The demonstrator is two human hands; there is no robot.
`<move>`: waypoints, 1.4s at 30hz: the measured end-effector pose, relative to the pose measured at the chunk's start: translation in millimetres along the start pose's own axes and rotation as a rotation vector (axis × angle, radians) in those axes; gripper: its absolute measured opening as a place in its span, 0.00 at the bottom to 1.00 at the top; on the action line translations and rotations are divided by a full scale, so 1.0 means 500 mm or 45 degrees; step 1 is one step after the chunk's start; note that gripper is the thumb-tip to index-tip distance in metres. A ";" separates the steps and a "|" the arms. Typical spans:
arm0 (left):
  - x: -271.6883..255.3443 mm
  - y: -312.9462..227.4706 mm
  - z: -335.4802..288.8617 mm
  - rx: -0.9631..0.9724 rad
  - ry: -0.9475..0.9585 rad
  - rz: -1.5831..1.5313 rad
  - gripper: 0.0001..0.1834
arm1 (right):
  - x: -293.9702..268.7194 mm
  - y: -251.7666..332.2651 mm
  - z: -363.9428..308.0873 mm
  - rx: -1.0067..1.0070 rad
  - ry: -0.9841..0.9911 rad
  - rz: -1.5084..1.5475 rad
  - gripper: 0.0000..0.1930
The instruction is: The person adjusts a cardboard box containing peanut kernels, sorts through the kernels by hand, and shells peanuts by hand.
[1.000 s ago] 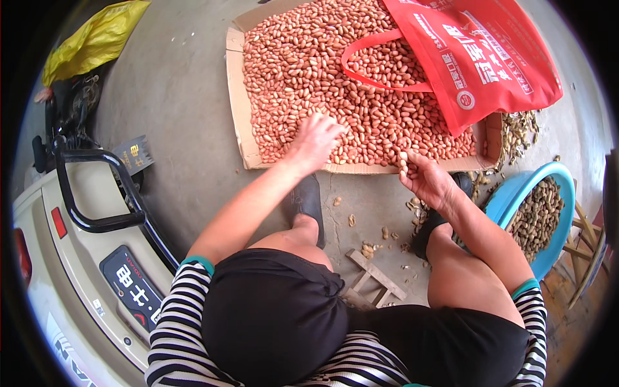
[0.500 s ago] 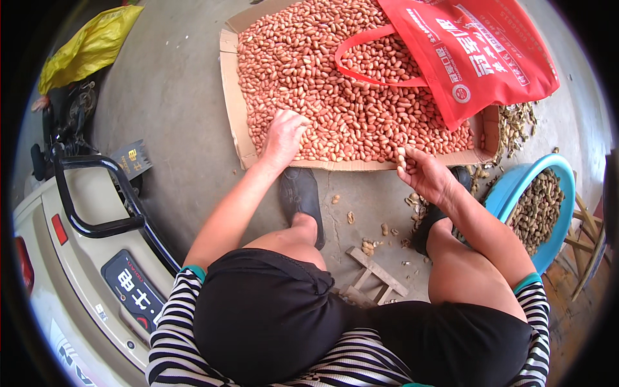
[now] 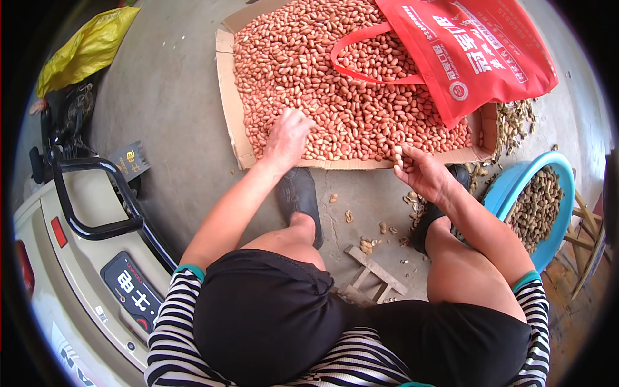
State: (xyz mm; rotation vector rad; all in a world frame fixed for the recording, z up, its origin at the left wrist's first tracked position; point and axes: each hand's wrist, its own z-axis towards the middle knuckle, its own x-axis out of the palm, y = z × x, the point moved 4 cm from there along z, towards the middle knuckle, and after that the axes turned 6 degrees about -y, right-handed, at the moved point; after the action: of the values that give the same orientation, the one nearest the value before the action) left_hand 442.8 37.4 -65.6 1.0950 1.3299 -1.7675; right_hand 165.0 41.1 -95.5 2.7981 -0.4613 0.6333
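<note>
Shelled reddish-pink peanuts [image 3: 348, 103] fill a shallow cardboard box [image 3: 230, 97] in front of me. Over the peanuts near the box's close left side is my left hand [image 3: 289, 137], fingers curled together; what they hold, if anything, is hidden. My right hand [image 3: 422, 173] is at the near right edge, palm partly up, with a few pale peanuts [image 3: 398, 155] pinched at its fingertips. A red shopping bag [image 3: 474, 58] lies across the box's far right part, its handle looped on the peanuts.
At the right stands a blue basin [image 3: 503, 187] of unshelled peanuts [image 3: 538, 209]. Broken shells [image 3: 514, 126] lie beside the box, and more are on the floor by my shoes. A small wooden stool [image 3: 374, 274] is between my legs. At the left is a light-coloured electric vehicle [image 3: 84, 258].
My left hand has moved slightly right over the peanuts. The right hand stays near the box's edge with its peanuts. The whole view has shifted slightly.
</note>
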 end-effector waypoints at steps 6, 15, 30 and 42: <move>0.052 -0.028 -0.011 -0.062 0.075 -0.226 0.04 | 0.004 -0.001 0.001 -0.007 0.013 -0.029 0.09; 0.011 -0.212 0.041 -0.087 -0.014 -0.734 0.05 | 0.052 -0.011 -0.012 0.082 0.081 0.018 0.14; -0.014 0.031 0.003 0.161 0.275 0.350 0.09 | 0.014 -0.007 -0.007 0.046 0.053 0.091 0.12; 0.010 -0.019 0.014 -0.015 0.024 -0.174 0.07 | 0.007 -0.007 -0.003 0.041 0.050 0.065 0.12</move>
State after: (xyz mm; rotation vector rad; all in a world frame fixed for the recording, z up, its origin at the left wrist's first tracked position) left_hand 430.8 33.0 -65.5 1.0384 1.4552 -1.8493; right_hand 168.5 43.7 -93.0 2.8070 -0.5203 0.7111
